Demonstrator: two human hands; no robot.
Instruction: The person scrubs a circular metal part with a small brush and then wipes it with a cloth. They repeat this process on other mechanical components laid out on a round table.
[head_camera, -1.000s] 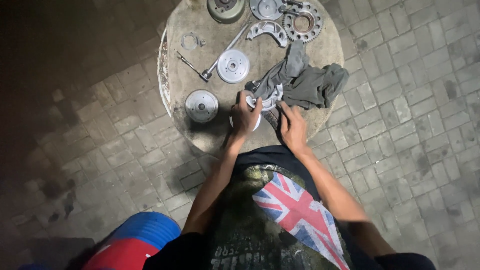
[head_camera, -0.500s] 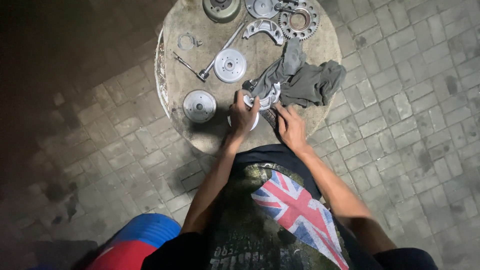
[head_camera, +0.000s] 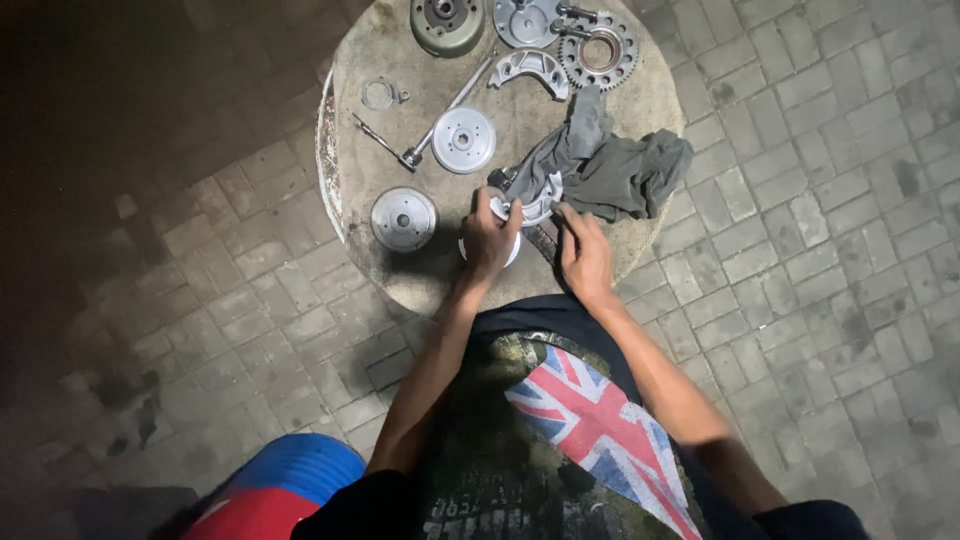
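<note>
A grey paver floor (head_camera: 800, 250) surrounds a round concrete tabletop (head_camera: 640, 110) strewn with engine parts. At its near edge the left hand (head_camera: 490, 235) is closed around a white, toothed clutch-like part (head_camera: 532, 203), steadying it, while the right hand (head_camera: 585, 255) rests just beside it, fingers curled; whether it grips anything cannot be told. The work looks like fitting or wiping this part; next would call for a firm hold and a turn. A grey rag (head_camera: 620, 170) lies touching it. The part's underside is hidden by the left hand.
</note>
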